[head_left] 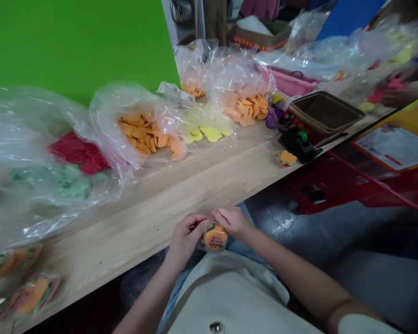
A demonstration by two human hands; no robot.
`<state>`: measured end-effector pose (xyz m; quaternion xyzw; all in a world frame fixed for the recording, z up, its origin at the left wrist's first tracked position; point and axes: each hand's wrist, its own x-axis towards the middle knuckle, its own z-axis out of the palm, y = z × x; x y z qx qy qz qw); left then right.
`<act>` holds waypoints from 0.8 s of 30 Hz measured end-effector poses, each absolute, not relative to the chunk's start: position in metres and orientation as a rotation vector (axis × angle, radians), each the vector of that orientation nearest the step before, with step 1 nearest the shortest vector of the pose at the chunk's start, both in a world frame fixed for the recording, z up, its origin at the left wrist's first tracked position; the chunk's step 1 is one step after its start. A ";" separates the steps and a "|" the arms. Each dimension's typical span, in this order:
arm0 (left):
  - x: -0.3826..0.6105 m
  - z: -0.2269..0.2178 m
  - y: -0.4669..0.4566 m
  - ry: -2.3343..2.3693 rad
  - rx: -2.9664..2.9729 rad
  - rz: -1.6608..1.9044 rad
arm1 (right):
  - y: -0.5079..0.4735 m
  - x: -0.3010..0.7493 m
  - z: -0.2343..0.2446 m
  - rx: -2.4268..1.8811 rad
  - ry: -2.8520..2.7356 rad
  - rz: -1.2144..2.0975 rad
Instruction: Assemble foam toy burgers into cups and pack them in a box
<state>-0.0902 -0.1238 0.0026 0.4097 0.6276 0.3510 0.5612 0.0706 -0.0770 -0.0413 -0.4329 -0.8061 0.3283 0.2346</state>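
Close to my body, just off the table's front edge, I hold a small clear packet with an orange, burger-like piece [215,238] and a bit of green inside. My left hand [190,235] pinches its upper left side with thumb and fingers. At the top right of the packet, my right hand [232,221] has its fingers closed on the edge; the fingertips are partly hidden. A similar small orange-topped burger piece [287,158] lies farther right on the wooden table [195,185].
Clear bags hold red pieces [78,150], orange pieces [144,134] and yellow pieces [209,131]. Packed burger pieces [31,297] lie at lower left. A black tape dispenser [299,144] stands beside a brown tin [325,113]. A red crate [320,185] is below right. Another person's hands [397,93] work at far right.
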 end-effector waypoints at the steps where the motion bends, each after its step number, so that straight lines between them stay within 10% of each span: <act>1: -0.089 -0.004 -0.126 1.493 0.963 0.824 | -0.079 0.070 -0.045 -1.204 -2.237 0.910; 13: -0.056 -0.019 -0.101 1.459 0.652 1.329 | -0.055 0.057 -0.040 -1.641 -1.564 0.829; 24: -0.081 0.002 -0.123 1.398 0.916 0.922 | -0.063 0.066 -0.025 -1.407 -1.892 0.959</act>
